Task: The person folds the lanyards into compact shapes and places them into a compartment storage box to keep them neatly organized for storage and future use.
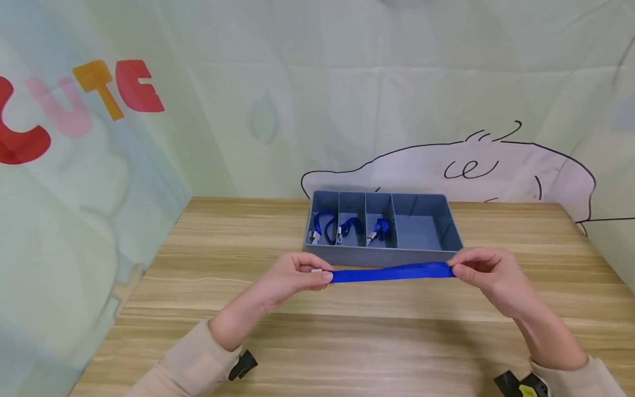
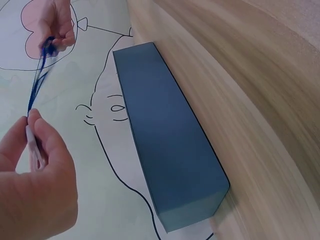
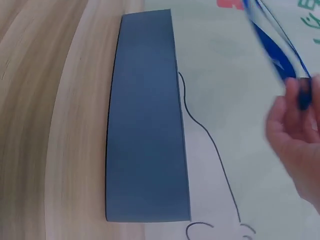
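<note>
A blue lanyard stretches roughly level between the two hands, in front of the grey divided box. My left hand pinches its left end between thumb and fingers; a pale clip pokes out within that grip in the left wrist view. At the other end my right hand pinches the strap between thumb and fingertips. The right wrist view shows the strap's layers parted and slightly blurred near the right hand.
The grey box stands toward the back of the wooden table. Each of its three narrow left compartments holds a blue lanyard with a metal clip; the wide right compartment shows a bare floor. A printed cloth hangs behind.
</note>
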The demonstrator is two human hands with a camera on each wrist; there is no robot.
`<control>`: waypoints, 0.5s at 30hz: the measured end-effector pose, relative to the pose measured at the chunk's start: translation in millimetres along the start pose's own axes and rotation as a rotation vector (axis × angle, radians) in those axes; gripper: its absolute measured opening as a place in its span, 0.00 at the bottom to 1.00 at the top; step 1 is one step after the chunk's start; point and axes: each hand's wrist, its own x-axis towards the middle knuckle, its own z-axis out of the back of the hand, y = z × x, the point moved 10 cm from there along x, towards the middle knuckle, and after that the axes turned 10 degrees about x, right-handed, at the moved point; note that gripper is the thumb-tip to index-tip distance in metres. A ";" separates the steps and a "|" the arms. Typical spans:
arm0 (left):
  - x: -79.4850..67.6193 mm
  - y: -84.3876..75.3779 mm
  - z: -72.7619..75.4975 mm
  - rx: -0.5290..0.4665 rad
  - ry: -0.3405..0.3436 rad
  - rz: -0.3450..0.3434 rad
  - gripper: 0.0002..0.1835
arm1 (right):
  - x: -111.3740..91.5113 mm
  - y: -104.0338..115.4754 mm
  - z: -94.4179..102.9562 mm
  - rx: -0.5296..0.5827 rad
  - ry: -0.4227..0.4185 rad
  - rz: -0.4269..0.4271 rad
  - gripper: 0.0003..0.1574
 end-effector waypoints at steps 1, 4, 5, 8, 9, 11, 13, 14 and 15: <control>-0.4 -0.5 -0.7 -0.001 -0.004 0.000 0.12 | 0.2 2.0 1.4 0.082 -0.009 0.026 0.19; -1.3 -2.8 -1.6 -0.004 -0.019 -0.010 0.12 | 1.1 4.7 6.9 0.191 -0.058 0.065 0.20; -1.5 -3.5 -1.4 0.001 -0.026 -0.014 0.12 | 1.3 3.6 9.0 0.130 -0.088 0.046 0.20; -2.3 -6.7 0.8 0.027 -0.056 -0.032 0.13 | 0.5 -3.0 14.1 -0.238 -0.179 -0.065 0.19; -2.4 -7.5 1.9 0.041 -0.066 -0.037 0.13 | 0.2 -5.5 14.4 -0.366 -0.192 -0.108 0.20; -2.6 -9.4 3.3 0.072 -0.082 -0.049 0.13 | 0.9 -10.0 11.6 -0.579 -0.174 -0.170 0.22; -3.0 -11.6 3.0 0.098 -0.084 -0.063 0.13 | 2.4 -13.2 7.1 -0.658 -0.142 -0.180 0.20; -3.0 -12.2 2.3 0.108 -0.083 -0.067 0.13 | 2.9 -14.7 5.5 -0.669 -0.131 -0.183 0.17; -2.7 -12.5 1.8 0.117 -0.082 -0.070 0.13 | 3.5 -15.3 3.8 -0.679 -0.119 -0.174 0.15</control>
